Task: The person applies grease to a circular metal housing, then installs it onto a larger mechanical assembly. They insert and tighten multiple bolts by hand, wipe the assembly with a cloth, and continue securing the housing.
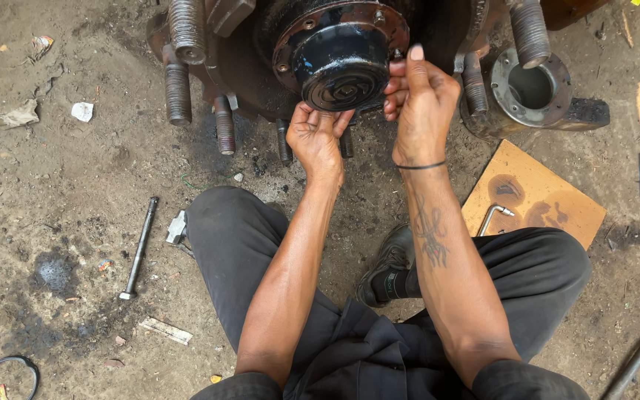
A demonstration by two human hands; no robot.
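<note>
The black hub cap (pixel 342 63) sits at the twelve o'clock part of the view, on the middle of the rusty wheel hub (pixel 238 67) with its long threaded studs (pixel 178 90). The left hand (pixel 316 137) is closed on the cap's lower edge at about seven o'clock, and the right hand (pixel 420 104) grips its side at about three o'clock, fingers curled on the rim. On the dirt, a metal bar (pixel 138 248) lies at nine o'clock, and a bent key (pixel 494 217) rests on a brown board (pixel 557 192) at three o'clock.
</note>
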